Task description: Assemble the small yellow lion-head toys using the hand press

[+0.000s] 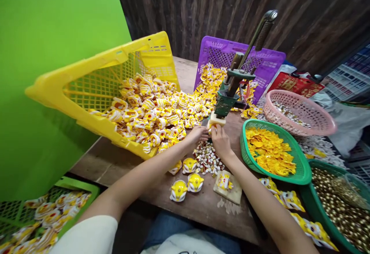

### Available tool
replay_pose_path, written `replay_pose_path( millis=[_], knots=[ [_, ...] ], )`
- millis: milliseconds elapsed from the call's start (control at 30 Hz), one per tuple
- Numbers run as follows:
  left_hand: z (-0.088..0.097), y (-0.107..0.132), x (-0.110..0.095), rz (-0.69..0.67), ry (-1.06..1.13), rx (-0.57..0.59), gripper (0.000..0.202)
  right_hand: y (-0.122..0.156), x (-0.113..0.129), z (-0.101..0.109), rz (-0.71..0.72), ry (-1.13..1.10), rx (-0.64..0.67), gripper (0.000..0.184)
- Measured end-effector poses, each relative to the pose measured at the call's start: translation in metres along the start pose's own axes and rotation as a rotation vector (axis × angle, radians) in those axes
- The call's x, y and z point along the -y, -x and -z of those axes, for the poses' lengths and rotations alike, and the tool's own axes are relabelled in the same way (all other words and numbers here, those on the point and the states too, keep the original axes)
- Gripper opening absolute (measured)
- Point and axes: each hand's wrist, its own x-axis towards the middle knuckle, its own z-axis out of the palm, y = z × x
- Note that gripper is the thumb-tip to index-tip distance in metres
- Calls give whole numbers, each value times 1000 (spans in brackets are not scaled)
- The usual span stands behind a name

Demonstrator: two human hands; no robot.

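Observation:
Both of my hands meet under the cream block [216, 120] at the foot of a green hand press [227, 96]. My right hand [221, 141] pinches a small yellow plastic piece, mostly hidden by the fingers. Close beside it, my left hand [199, 134] has its fingers drawn together at the same spot; what they hold is hidden. Just below the hands lies a pile of small white, red and gold parts [208, 157]. Nearer me are several yellow-and-white animal-head pieces [178, 190] and a flat pad [235, 192] with one yellow-and-white piece on it.
A tipped yellow crate [115, 59] spills yellow-and-white pieces leftward of the press. Behind stands a purple crate [208, 47]. On the right are a green basket [245, 157] of yellow parts, a pink basket [306, 130] and a tub [315, 204] of gold beads.

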Motion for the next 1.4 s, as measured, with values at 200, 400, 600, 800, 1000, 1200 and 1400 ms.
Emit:
replay_pose_path(
  millis=[200, 400, 600, 800, 1000, 1200, 1400],
  knots=[
    [6, -7, 0, -170, -286, 12, 22, 9, -4, -1, -4, -85, -31, 28],
    [6, -15, 2, -422, -502, -41, 22, 6, -10, -5, -28, -154, -64, 27],
    [13, -17, 9, -506, -679, -36, 16, 4, -2, 5, -52, -108, 17, 18],
    [10, -18, 8, -546, -825, 5, 17, 6, -4, -3, -30, -132, 1, 27],
    [8, -14, 1, -653, -959, -42, 12, 9, -14, -7, 26, -246, -36, 36],
    [9, -16, -5, -658, -1119, -56, 19, 3, -3, -1, -44, -245, 8, 37],
    [11, -14, -11, -647, -1275, -74, 26, 27, -11, -1, -78, -338, -62, 34]
  ],
)
